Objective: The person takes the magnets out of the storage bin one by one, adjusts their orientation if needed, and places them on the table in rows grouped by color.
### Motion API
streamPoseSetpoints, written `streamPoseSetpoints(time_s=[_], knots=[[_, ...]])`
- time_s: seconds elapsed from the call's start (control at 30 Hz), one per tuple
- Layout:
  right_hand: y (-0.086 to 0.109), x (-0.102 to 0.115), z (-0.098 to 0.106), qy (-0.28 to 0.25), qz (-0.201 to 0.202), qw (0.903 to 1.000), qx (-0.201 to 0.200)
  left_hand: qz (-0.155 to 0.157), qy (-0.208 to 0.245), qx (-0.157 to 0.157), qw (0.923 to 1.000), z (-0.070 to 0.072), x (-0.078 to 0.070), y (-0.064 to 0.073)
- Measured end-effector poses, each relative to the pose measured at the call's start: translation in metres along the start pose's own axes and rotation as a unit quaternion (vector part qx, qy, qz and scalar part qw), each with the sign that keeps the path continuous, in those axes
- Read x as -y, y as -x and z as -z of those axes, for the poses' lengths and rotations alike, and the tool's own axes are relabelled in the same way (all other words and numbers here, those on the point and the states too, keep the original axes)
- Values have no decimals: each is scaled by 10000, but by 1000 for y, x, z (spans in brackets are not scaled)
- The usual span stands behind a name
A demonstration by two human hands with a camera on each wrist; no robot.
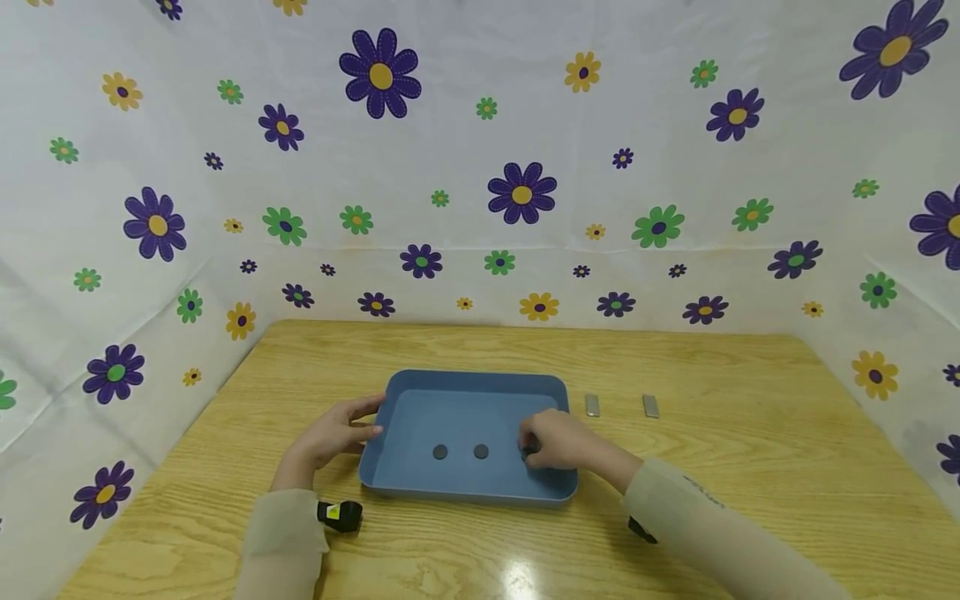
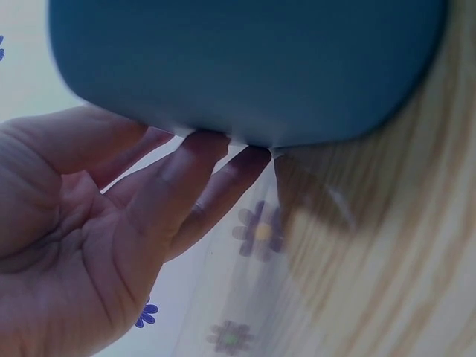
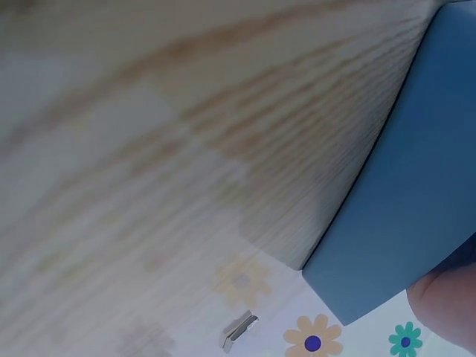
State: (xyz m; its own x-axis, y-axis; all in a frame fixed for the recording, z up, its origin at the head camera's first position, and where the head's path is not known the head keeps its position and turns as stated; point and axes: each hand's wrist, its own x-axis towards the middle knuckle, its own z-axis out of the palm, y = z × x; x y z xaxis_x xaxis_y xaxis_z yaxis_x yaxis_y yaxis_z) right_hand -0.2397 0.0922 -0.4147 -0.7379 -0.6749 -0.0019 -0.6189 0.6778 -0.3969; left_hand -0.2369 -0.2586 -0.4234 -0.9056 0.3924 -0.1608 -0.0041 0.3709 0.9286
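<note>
A shallow blue tray (image 1: 465,498) sits on the wooden table. At its left side, my left hand (image 1: 337,433) touches the outer wall with its fingertips, seen close up in the left wrist view, the fingers loosely extended. Inside the tray my right hand (image 1: 558,439) pinches a small dark disc (image 1: 529,451) near the right end, low over the floor; the fingers hide part of it. Two similar dark round discs, one to the left (image 1: 440,452) and one in the middle (image 1: 481,451), lie flat in the tray in a row with it.
Two small silvery rectangular pieces, a nearer one (image 1: 592,406) and a farther one (image 1: 650,406), lie on the table (image 1: 750,433) to the right of the tray. A white flower-patterned cloth (image 1: 450,150) stands behind and along both sides.
</note>
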Motion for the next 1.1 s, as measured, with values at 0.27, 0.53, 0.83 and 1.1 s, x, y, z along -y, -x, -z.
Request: streamPoseSetpoints(time_s=[0.27, 0.53, 0.83, 1.1], knots=[[2, -3, 7, -887, 278, 9949, -387, -1, 41, -27, 10000, 0, 2, -1], [7, -2, 20, -1616, 115, 9845, -666, 2, 75, -37, 10000, -1, 2, -2], [15, -6, 32, -2167, -58, 9715, -961, -7, -19, -45, 10000, -1, 1, -2], [30, -10, 40, -2223, -267, 9677, -1158, 0, 8, -27, 10000, -1, 2, -2]])
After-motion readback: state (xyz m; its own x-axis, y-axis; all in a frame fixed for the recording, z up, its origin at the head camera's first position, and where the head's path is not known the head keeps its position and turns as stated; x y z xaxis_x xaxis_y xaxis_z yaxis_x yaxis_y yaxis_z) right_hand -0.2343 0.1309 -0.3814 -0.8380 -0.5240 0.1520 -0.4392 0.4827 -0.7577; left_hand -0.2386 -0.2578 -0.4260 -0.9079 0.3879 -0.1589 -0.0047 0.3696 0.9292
